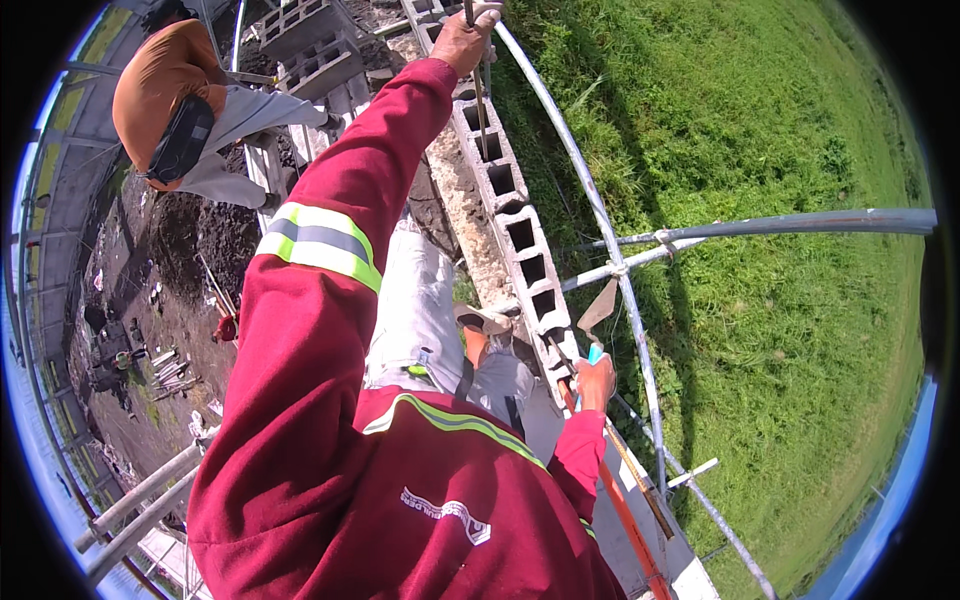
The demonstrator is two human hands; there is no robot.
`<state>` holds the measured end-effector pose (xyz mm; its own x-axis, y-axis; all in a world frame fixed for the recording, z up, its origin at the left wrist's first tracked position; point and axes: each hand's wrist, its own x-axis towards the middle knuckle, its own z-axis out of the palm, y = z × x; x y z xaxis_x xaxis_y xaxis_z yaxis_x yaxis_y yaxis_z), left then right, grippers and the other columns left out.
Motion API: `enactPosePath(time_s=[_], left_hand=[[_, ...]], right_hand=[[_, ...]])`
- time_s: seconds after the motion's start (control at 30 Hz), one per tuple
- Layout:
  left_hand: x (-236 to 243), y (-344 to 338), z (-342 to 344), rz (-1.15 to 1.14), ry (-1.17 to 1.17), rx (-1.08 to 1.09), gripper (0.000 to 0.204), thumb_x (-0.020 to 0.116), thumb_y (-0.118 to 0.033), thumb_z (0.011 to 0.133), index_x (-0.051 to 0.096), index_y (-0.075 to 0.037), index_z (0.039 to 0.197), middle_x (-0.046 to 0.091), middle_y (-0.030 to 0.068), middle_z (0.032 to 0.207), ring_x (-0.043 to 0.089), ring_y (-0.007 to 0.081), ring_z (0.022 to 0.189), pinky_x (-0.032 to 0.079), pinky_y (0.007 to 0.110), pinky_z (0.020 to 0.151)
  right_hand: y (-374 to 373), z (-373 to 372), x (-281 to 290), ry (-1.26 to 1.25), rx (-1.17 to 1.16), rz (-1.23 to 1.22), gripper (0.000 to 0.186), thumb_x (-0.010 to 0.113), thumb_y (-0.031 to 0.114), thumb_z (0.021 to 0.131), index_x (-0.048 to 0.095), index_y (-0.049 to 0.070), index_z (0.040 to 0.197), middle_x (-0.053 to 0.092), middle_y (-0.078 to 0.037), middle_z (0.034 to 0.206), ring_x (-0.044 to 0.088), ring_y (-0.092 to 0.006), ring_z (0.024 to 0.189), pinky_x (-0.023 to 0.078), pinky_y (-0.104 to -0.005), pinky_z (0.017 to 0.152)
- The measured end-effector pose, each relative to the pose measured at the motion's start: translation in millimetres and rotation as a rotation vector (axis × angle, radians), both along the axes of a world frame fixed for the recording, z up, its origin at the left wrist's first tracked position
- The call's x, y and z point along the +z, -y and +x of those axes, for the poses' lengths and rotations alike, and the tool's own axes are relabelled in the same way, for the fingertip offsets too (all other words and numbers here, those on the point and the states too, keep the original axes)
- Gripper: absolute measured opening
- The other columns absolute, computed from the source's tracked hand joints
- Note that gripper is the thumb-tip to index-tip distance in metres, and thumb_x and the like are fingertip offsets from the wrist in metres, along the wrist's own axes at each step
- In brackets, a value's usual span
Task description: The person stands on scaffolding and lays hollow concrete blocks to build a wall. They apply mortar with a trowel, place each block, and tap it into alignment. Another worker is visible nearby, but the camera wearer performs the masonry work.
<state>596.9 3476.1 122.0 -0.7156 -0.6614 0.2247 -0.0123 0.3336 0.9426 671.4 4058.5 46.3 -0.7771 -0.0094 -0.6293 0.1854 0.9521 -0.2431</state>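
My left hand (462,38) reaches far forward at the top of the view and is closed around a thin metal rod (481,110) that stands in a hollow of the grey concrete block wall (520,235). My right hand (597,381) is low beside the near end of the wall. It grips a blue-handled trowel (598,310) whose blade points up over the blocks. Both sleeves are dark red with reflective stripes.
Another person (175,100) in an orange head cover bends at the top left by stacked blocks (312,45). Grey scaffold pipes (640,330) run along the wall's right side above grass (780,150). An orange-red bar (625,515) lies by my right forearm. Dirt ground with debris (150,330) lies far below on the left.
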Motion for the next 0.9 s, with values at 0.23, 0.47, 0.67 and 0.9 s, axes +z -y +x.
enactPosePath(time_s=[0.23, 0.47, 0.67, 0.9], left_hand=[[8, -11, -6, 0.181, -0.037, 0.065, 0.039, 0.062, -0.028, 0.109, 0.062, 0.0, 0.135, 0.066, 0.0057, 0.093, 0.071, 0.0156, 0.066, 0.059, 0.031, 0.058], [3, -8, 43, 0.071, 0.07, -0.025, 0.052, 0.071, -0.033, 0.102, 0.06, 0.0, 0.141, 0.072, 0.015, 0.123, 0.068, 0.0245, 0.117, 0.051, 0.039, 0.105], [-53, -2, 184, 0.175, 0.139, -0.106, 0.05, 0.066, -0.03, 0.104, 0.061, 0.0, 0.143, 0.065, 0.0152, 0.143, 0.061, 0.0253, 0.131, 0.046, 0.039, 0.114], [-206, -16, 468, 0.333, 0.764, 0.487, 0.047, 0.073, -0.034, 0.095, 0.071, -0.007, 0.132, 0.074, 0.021, 0.127, 0.07, 0.0369, 0.12, 0.053, 0.043, 0.104]], right_hand=[[-16, -3, -28, -0.017, -0.028, -0.012, 0.038, 0.076, 0.019, 0.084, 0.064, -0.009, 0.107, 0.073, -0.03, 0.102, 0.074, -0.0427, 0.093, 0.055, -0.0506, 0.085], [-26, -4, -59, -0.057, -0.216, -0.227, 0.029, 0.08, 0.012, 0.079, 0.062, -0.007, 0.091, 0.067, -0.018, 0.078, 0.069, -0.0289, 0.062, 0.057, -0.0432, 0.056], [-16, -5, -48, -0.005, -0.239, -0.188, 0.025, 0.079, 0.006, 0.078, 0.059, -0.004, 0.087, 0.061, -0.01, 0.07, 0.061, -0.0194, 0.053, 0.054, -0.0382, 0.046], [31, 15, -15, -0.309, 0.093, 0.063, 0.044, 0.081, 0.022, 0.081, 0.064, -0.005, 0.112, 0.072, -0.029, 0.103, 0.068, -0.0514, 0.098, 0.05, -0.0576, 0.089]])
